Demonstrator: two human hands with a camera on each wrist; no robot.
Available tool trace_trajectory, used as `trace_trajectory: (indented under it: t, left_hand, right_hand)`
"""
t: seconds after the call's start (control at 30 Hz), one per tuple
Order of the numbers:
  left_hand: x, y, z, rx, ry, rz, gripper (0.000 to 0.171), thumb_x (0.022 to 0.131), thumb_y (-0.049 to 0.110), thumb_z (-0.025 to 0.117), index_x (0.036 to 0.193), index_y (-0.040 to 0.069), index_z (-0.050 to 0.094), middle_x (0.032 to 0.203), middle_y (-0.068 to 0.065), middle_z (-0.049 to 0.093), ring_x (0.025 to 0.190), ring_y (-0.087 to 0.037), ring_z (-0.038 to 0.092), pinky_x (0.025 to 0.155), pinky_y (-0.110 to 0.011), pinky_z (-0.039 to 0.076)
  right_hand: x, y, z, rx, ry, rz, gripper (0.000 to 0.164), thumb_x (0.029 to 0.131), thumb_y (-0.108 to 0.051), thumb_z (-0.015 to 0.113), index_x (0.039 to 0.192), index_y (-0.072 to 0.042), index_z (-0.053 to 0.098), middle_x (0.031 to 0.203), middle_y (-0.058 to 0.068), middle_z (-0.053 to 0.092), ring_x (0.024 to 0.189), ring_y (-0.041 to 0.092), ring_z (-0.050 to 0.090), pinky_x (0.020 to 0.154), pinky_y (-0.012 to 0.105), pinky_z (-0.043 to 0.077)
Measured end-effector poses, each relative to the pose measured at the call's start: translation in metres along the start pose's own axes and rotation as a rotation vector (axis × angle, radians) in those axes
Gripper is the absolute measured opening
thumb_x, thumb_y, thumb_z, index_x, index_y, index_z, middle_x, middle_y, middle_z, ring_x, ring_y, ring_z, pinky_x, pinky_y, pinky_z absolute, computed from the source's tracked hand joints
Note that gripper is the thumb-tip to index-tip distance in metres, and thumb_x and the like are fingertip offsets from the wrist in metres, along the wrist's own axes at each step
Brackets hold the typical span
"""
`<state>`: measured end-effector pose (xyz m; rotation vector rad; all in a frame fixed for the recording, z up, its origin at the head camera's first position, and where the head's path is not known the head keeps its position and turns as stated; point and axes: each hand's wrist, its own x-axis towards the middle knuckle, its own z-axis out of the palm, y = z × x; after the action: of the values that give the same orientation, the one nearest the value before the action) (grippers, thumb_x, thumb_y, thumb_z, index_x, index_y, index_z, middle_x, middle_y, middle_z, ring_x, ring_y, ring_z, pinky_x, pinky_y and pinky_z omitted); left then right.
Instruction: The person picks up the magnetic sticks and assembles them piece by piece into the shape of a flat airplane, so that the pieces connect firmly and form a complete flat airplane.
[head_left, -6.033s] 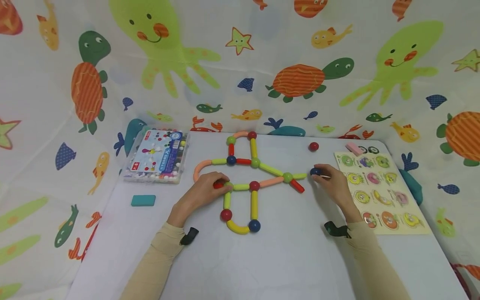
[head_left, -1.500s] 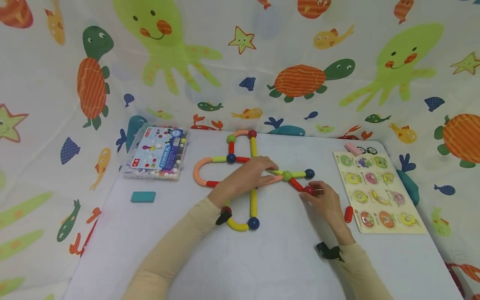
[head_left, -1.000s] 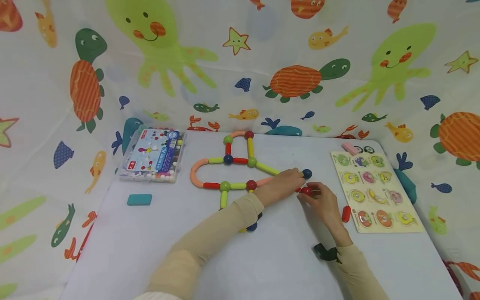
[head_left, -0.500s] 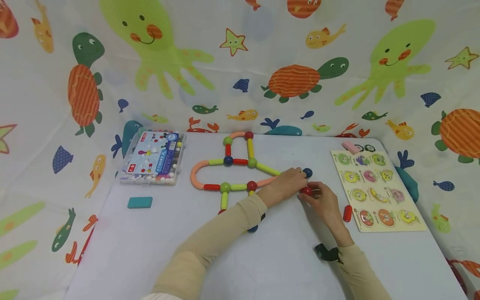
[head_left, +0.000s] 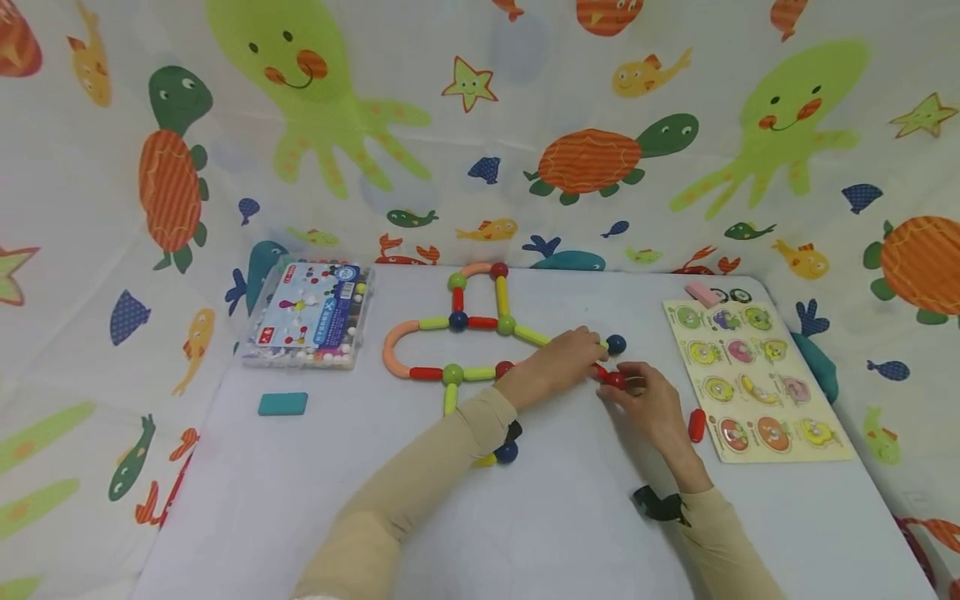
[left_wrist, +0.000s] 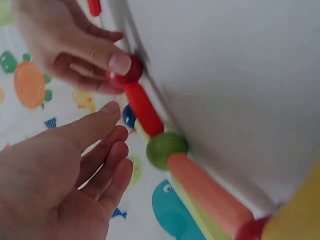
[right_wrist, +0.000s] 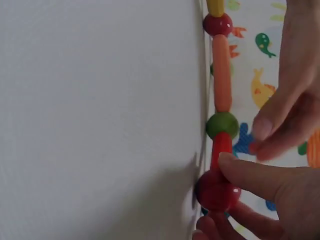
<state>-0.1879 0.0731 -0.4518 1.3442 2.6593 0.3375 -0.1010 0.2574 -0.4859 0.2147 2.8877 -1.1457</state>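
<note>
A flat figure of magnetic rods and balls lies on the white table, its curved peach rod [head_left: 392,350] at the left end. My right hand [head_left: 651,400] pinches a red ball [right_wrist: 217,191] at the end of a short red rod [left_wrist: 144,109]. That rod meets a green ball [left_wrist: 167,151], from which a peach rod [left_wrist: 210,192] also runs. My left hand [head_left: 558,362] hovers over this branching end; in the left wrist view its fingers are loosely bent around nothing. A dark blue ball [head_left: 617,344] tips the other branch. My left arm hides part of the lower loop.
A loose red rod [head_left: 697,425] lies beside a wooden fruit puzzle board [head_left: 798,450] at the right. A pink block [head_left: 702,294] sits at that board's top edge. At left are a clear box of pieces [head_left: 300,312] and a teal block [head_left: 282,404]. A printed curtain stands behind.
My left hand has crossed from the figure's left side to its right end. Blue and red balls now cap the two branches. The loose red rod has appeared by the board.
</note>
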Motion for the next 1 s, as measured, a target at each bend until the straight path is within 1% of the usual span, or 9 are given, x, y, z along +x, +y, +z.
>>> trace_trajectory:
  t: [0.1, 0.23, 0.3, 0.4, 0.5, 0.57, 0.67, 0.73, 1.0]
  left_hand:
    - [-0.022, -0.013, -0.013, -0.191, 0.039, -0.034, 0.034, 0.102, 0.024, 0.063, 0.135, 0.016, 0.065, 0.13, 0.0, 0.063, 0.12, -0.014, 0.053, 0.106, -0.023, 0.046]
    - [-0.064, -0.038, -0.026, -0.398, 0.111, -0.132, 0.033, 0.102, 0.025, 0.063, 0.133, 0.014, 0.066, 0.135, -0.001, 0.06, 0.128, -0.016, 0.05, 0.11, -0.032, 0.046]
    - [-0.087, -0.051, -0.029, -0.42, 0.166, -0.191, 0.033, 0.101, 0.026, 0.065, 0.131, 0.014, 0.068, 0.134, -0.001, 0.061, 0.127, -0.018, 0.051, 0.109, -0.035, 0.047]
    - [-0.122, -0.071, -0.029, -0.425, 0.241, -0.28, 0.032, 0.1, 0.026, 0.067, 0.129, 0.015, 0.069, 0.131, -0.002, 0.063, 0.125, -0.02, 0.053, 0.109, -0.039, 0.048]
    - [-0.152, -0.088, -0.026, -0.444, 0.298, -0.362, 0.032, 0.099, 0.027, 0.068, 0.128, 0.015, 0.069, 0.126, -0.004, 0.065, 0.121, -0.021, 0.055, 0.107, -0.043, 0.048]
    - [-0.167, -0.097, -0.024, -0.462, 0.33, -0.396, 0.031, 0.099, 0.026, 0.068, 0.127, 0.013, 0.069, 0.124, -0.005, 0.067, 0.12, -0.023, 0.056, 0.107, -0.045, 0.048]
    - [-0.18, -0.108, -0.019, -0.443, 0.364, -0.409, 0.03, 0.098, 0.025, 0.068, 0.124, 0.009, 0.071, 0.122, -0.006, 0.07, 0.12, -0.025, 0.059, 0.111, -0.047, 0.044]
    - [-0.185, -0.112, -0.014, -0.436, 0.371, -0.409, 0.029, 0.098, 0.024, 0.069, 0.121, 0.006, 0.072, 0.121, -0.007, 0.071, 0.12, -0.026, 0.061, 0.111, -0.047, 0.043]
    - [-0.194, -0.119, 0.008, -0.464, 0.412, -0.39, 0.023, 0.097, 0.019, 0.07, 0.114, 0.005, 0.075, 0.11, -0.008, 0.073, 0.106, -0.023, 0.066, 0.098, -0.044, 0.054]
  right_hand:
    - [-0.003, 0.0, -0.011, 0.003, 0.067, -0.007, 0.052, 0.093, -0.035, 0.075, 0.133, -0.005, 0.06, 0.125, 0.017, 0.066, 0.11, 0.031, 0.064, 0.086, 0.028, 0.053]
    - [-0.01, 0.003, -0.033, 0.013, 0.192, 0.015, 0.049, 0.096, -0.037, 0.071, 0.133, -0.006, 0.061, 0.126, 0.015, 0.067, 0.112, 0.028, 0.062, 0.081, 0.01, 0.043]
    - [-0.015, 0.008, -0.046, 0.002, 0.248, 0.045, 0.049, 0.096, -0.037, 0.07, 0.133, -0.006, 0.061, 0.125, 0.016, 0.067, 0.111, 0.028, 0.062, 0.078, 0.006, 0.04]
    - [-0.026, 0.017, -0.064, -0.052, 0.276, 0.108, 0.052, 0.097, -0.037, 0.069, 0.135, -0.004, 0.059, 0.125, 0.02, 0.066, 0.11, 0.032, 0.062, 0.071, 0.006, 0.039]
    - [-0.037, 0.028, -0.073, -0.126, 0.244, 0.172, 0.054, 0.096, -0.036, 0.069, 0.133, 0.002, 0.057, 0.122, 0.025, 0.065, 0.107, 0.038, 0.063, 0.065, 0.013, 0.043]
    - [-0.042, 0.034, -0.076, -0.173, 0.206, 0.199, 0.055, 0.096, -0.035, 0.07, 0.13, 0.006, 0.057, 0.118, 0.029, 0.065, 0.101, 0.04, 0.064, 0.064, 0.019, 0.045]
    - [-0.046, 0.04, -0.074, -0.217, 0.159, 0.229, 0.053, 0.094, -0.031, 0.072, 0.122, 0.011, 0.059, 0.111, 0.031, 0.066, 0.089, 0.038, 0.064, 0.06, 0.026, 0.047]
    - [-0.046, 0.043, -0.07, -0.236, 0.138, 0.241, 0.051, 0.093, -0.029, 0.073, 0.118, 0.013, 0.059, 0.107, 0.032, 0.066, 0.084, 0.036, 0.063, 0.06, 0.027, 0.047]
    - [-0.041, 0.044, -0.059, -0.247, 0.107, 0.291, 0.042, 0.092, -0.021, 0.076, 0.113, 0.013, 0.061, 0.099, 0.028, 0.066, 0.08, 0.032, 0.056, 0.06, 0.027, 0.045]
